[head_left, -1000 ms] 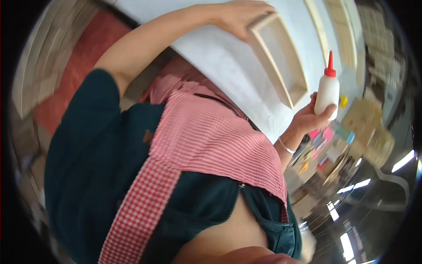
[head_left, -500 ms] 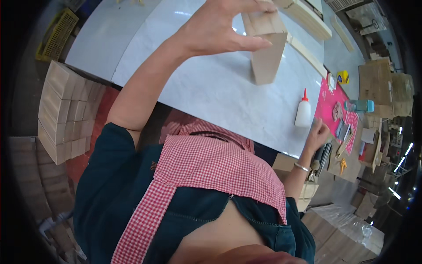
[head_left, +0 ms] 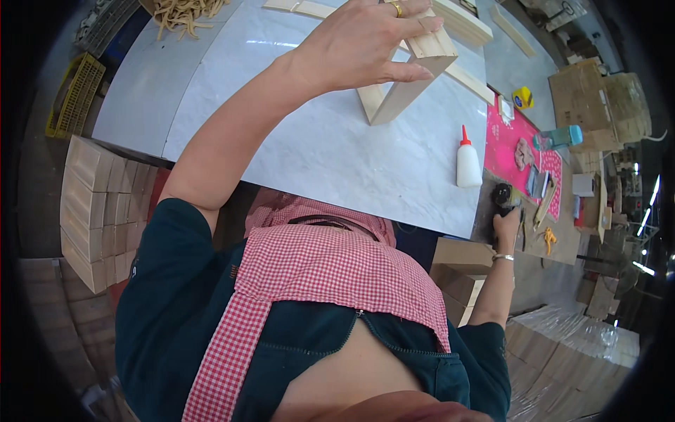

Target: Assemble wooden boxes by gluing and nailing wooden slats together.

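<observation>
Wooden frame: pale, open, held at its upper end over the white tabletop (head_left: 316, 158), toward the far side from the body; the wooden frame (head_left: 415, 86) slants, its long axis running from the left hand (head_left: 358, 46) down and leftward in view to a lower corner that looks to meet the tabletop; cannot tell whether it bears its weight there.
Left hand: clamped on the frame's upper end, thumb on the near side, fingers over the far side; palm comes in from the left.
Right hand: well apart from the frame, past the table's right edge; the right hand (head_left: 505, 224) is at a dark tool (head_left: 501, 194) by the side bench (head_left: 566, 253), the tool just beyond its fingers' knuckles; too small to tell if the fingers are closed round it.
Nearer hand: left for the frame, in contact; right for the dark tool; from the right fingers the frame lies up and to the left, across the tabletop's right part.
Glue bottle: white, red nozzle, upright near the table's right edge; the glue bottle (head_left: 468, 167) stands between frame and right hand, touching neither.
Wood strips: the wood strips (head_left: 470, 83) lie behind and right of the frame.
Pink mat: right of the table; the pink mat (head_left: 500, 151) carries a crumpled cloth (head_left: 523, 154).
</observation>
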`<state>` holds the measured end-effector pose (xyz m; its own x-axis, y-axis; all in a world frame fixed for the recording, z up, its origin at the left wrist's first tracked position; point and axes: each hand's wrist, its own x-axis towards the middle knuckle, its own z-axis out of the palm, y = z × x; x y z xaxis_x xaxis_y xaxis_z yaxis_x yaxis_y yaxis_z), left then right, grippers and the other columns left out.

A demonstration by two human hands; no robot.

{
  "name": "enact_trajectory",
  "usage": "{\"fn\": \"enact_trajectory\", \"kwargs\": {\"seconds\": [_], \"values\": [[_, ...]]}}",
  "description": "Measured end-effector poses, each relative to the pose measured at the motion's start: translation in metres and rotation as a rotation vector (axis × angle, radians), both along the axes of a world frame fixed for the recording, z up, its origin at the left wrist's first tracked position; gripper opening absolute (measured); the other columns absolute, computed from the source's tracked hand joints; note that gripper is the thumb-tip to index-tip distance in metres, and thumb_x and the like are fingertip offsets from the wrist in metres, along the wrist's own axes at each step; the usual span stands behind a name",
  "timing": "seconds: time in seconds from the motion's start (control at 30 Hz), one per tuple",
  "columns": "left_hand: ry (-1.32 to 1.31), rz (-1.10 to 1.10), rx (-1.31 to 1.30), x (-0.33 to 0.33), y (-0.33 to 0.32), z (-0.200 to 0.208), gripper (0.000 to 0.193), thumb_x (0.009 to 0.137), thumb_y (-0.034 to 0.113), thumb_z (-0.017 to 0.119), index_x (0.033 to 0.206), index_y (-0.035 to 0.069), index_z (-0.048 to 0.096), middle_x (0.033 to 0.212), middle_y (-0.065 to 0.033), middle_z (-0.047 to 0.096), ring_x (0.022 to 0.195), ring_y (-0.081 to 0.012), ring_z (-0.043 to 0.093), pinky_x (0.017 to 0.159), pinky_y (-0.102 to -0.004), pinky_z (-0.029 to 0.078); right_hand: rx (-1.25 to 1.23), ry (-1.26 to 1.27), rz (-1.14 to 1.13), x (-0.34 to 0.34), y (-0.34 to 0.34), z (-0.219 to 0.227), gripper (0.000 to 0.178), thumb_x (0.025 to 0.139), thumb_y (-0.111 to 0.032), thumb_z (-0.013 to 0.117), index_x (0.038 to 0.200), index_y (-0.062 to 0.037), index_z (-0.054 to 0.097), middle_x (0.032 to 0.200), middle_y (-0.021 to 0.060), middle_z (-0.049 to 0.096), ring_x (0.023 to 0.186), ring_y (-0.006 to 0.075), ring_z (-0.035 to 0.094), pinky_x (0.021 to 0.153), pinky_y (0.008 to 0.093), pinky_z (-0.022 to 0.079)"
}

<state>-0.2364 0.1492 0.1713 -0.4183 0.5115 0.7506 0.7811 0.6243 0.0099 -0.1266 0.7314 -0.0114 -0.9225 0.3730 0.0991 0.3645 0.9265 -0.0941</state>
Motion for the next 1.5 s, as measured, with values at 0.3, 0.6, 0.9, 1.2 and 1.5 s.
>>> {"fn": "enact_trajectory", "kwargs": {"seconds": [0.3,0.6,0.9,1.2,1.5], "values": [[-0.02,-0.034,0.024,-0.004,0.013,-0.004,0.058,0.094,0.043,0.057,0.126,-0.005,0.058,0.128,-0.0218,0.059,0.11,-0.0336,0.057,0.107,-0.0445,0.035,-0.229,0.005,0.183,-0.02,-0.106,0.188,0.039,0.075,-0.011,0.076,0.111,0.0023,0.067,0.096,0.017,0.072,0.082,0.0252,0.068,0.076,0.0347,0.055],[0.057,-0.037,0.001,-0.016,0.02,-0.009,0.054,0.094,0.042,0.056,0.121,-0.005,0.059,0.123,-0.0211,0.06,0.107,-0.0328,0.058,0.104,-0.0449,0.037,-0.323,0.223,0.902,-0.057,-0.257,0.333,0.046,0.076,-0.02,0.087,0.115,-0.0024,0.069,0.096,0.0147,0.073,0.072,0.022,0.067,0.065,0.0314,0.054],[0.141,-0.066,0.103,-0.022,0.024,-0.015,0.051,0.097,0.043,0.053,0.114,-0.004,0.061,0.107,-0.0176,0.059,0.093,-0.0301,0.057,0.099,-0.0432,0.038,0.002,0.073,0.829,-0.072,-0.298,0.354,0.044,0.082,-0.039,0.084,0.105,-0.0018,0.076,0.068,0.0064,0.071,0.04,0.0098,0.048,0.039,0.0237,0.036],[0.065,-0.071,0.114,-0.022,0.029,-0.014,0.052,0.098,0.044,0.05,0.114,-0.004,0.062,0.103,-0.0174,0.06,0.092,-0.029,0.058,0.1,-0.0432,0.037,-0.033,-0.114,0.746,-0.09,-0.298,0.362,0.038,0.085,-0.031,0.082,0.107,-0.0013,0.076,0.073,0.0063,0.073,0.04,0.0081,0.048,0.039,0.0208,0.035],[0.035,-0.072,0.088,-0.019,0.031,-0.007,0.055,0.097,0.045,0.05,0.115,-0.005,0.063,0.109,-0.0193,0.063,0.094,-0.0302,0.06,0.104,-0.0441,0.036,-0.172,-0.313,0.737,-0.099,-0.316,0.381,0.042,0.084,-0.038,0.082,0.102,-0.0009,0.076,0.072,0.0061,0.071,0.043,0.0096,0.051,0.039,0.0209,0.037]]}}
